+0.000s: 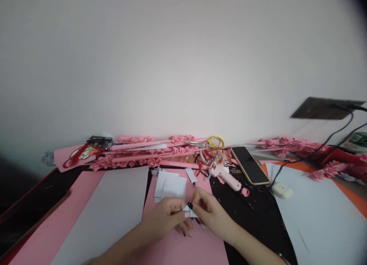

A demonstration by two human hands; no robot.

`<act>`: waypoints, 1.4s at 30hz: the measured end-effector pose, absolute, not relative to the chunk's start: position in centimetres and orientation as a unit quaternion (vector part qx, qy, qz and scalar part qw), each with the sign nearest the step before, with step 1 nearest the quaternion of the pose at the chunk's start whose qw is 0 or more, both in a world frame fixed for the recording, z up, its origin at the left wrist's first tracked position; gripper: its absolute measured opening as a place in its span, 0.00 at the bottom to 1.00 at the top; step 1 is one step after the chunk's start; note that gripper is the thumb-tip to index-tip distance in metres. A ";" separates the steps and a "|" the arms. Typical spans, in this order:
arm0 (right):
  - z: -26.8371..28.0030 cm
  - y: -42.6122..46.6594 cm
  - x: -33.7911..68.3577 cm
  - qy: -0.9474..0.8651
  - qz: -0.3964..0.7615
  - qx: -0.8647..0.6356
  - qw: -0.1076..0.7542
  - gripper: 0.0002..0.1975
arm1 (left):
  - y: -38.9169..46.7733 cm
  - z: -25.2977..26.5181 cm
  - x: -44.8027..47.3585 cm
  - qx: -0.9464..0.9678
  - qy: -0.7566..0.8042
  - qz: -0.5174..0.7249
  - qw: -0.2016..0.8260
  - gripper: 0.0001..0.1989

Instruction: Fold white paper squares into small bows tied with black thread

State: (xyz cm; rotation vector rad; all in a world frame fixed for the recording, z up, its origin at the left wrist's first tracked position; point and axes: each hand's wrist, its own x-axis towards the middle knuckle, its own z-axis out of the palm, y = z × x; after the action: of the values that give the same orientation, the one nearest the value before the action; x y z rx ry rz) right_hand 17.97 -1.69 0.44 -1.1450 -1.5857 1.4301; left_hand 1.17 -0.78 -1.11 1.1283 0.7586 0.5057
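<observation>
A small folded piece of white paper (193,213) is pinched between my two hands, above a pink sheet (183,246). My left hand (168,216) grips its left side, thumb on top. From the right, my right hand (210,210) holds it with the thumb and fingers closed together. Just beyond my left hand, several white paper squares (174,188) lie in a loose overlapping pile on the pink sheet. A small white paper strip (190,175) rests behind my right hand.
A pink glue gun (226,177) and a phone (250,165) lie at the right. Yellow-handled scissors (215,142) rest among pink paper flower stems (143,156) along the wall. White sheets (114,204) lie on both sides. A white case (282,189) and black cables (323,146) are farther right.
</observation>
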 end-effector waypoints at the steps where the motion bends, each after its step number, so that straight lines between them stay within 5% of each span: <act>1: 0.5 -1.7 17.9 -0.608 0.553 -0.445 0.355 0.11 | -0.8 -1.1 1.2 0.516 0.346 0.232 0.748 0.10; 25: 0.3 -1.6 17.6 -0.554 0.579 -0.451 0.393 0.16 | -0.9 -0.9 1.2 0.521 0.356 0.240 0.738 0.09; 34: 0.1 -1.3 18.3 -0.547 0.648 -0.406 0.340 0.18 | -1.0 -0.4 1.1 0.513 0.338 0.231 0.754 0.11; 42: 0.4 -1.5 18.4 -0.622 0.579 -0.439 0.291 0.19 | -1.1 -0.5 1.0 0.509 0.334 0.220 0.762 0.11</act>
State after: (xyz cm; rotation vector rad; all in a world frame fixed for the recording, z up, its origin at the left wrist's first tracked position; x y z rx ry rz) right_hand 18.41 -1.54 0.41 -1.1710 -1.6579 1.5451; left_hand 1.01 -1.11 -0.47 1.1069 0.7262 0.4778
